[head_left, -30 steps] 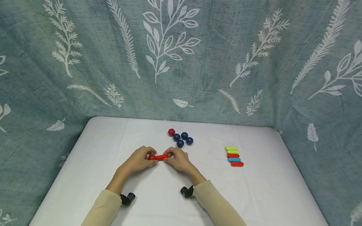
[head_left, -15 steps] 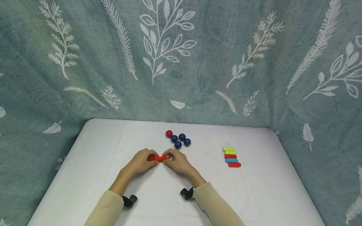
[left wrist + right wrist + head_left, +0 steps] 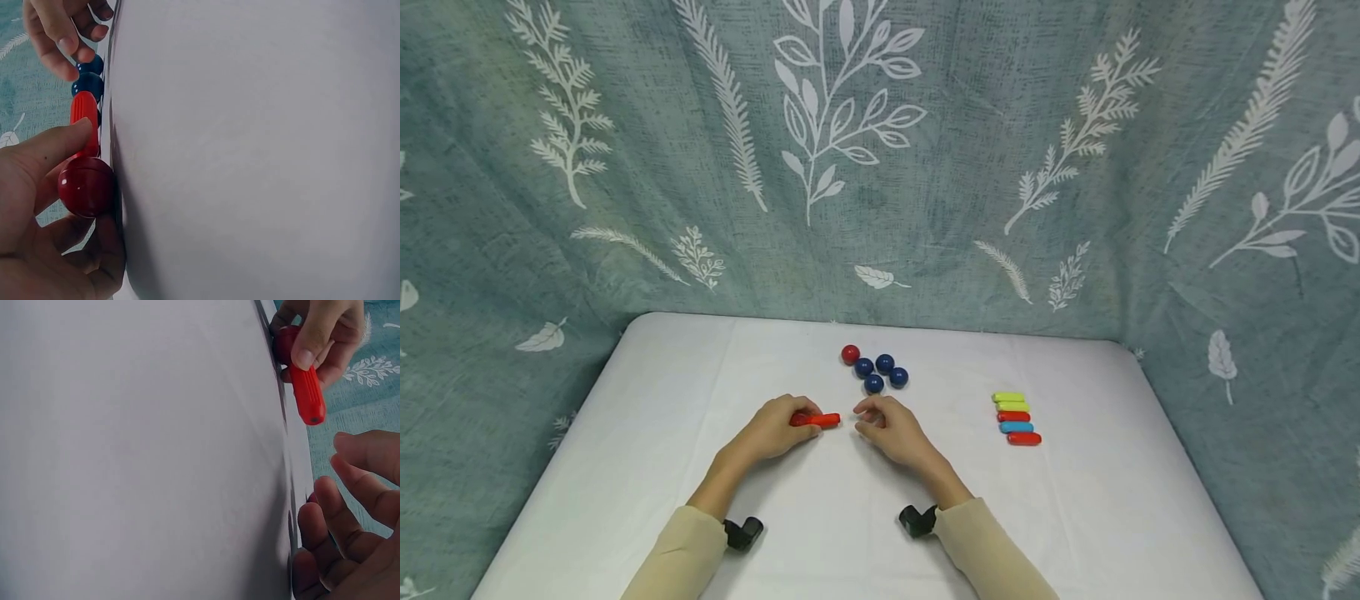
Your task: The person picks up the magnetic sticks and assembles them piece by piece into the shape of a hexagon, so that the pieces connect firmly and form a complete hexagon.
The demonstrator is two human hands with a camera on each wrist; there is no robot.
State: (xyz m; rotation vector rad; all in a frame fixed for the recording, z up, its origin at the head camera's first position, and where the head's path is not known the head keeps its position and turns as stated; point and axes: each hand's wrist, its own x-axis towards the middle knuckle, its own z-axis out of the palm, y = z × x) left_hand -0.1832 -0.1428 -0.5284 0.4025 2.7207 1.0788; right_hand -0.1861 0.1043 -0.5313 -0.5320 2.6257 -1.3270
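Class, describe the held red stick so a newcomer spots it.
On the white table, look for the person's left hand. Its thumb and fingers hold the red stick, whose free end points toward the right hand. Unlike the two red sticks lying farther right, this one is held, with a dark red ball at its other end.

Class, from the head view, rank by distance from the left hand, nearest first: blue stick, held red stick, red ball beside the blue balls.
1. Held red stick: gripped by the left hand.
2. Red ball: beyond the hand, to its right.
3. Blue stick: well over on the right.
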